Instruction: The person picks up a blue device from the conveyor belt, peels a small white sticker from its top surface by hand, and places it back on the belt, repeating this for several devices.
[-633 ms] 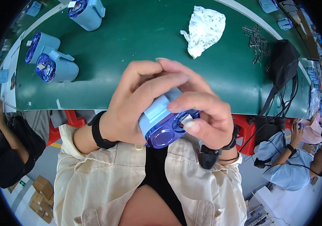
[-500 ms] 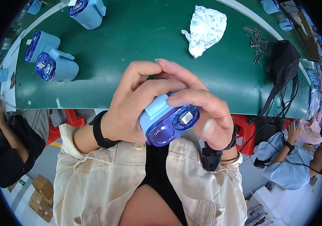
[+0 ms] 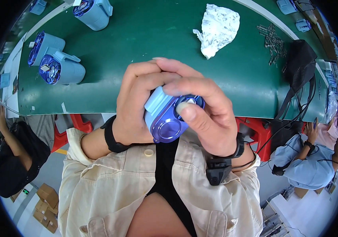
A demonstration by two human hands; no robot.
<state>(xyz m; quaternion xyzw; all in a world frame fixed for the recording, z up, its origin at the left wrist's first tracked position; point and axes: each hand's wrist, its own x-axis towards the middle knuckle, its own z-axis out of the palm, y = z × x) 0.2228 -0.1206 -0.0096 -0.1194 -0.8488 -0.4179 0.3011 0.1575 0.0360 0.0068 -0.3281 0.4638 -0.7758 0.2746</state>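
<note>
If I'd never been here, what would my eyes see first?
Probably the light-blue device with a shiny purple-blue face, held mid-picture between the left grip and the right grip. Next, perhaps the crumpled white bundle toward the far side of the green table, right of centre. Three similar blue devices also stand out at the table's left.
</note>
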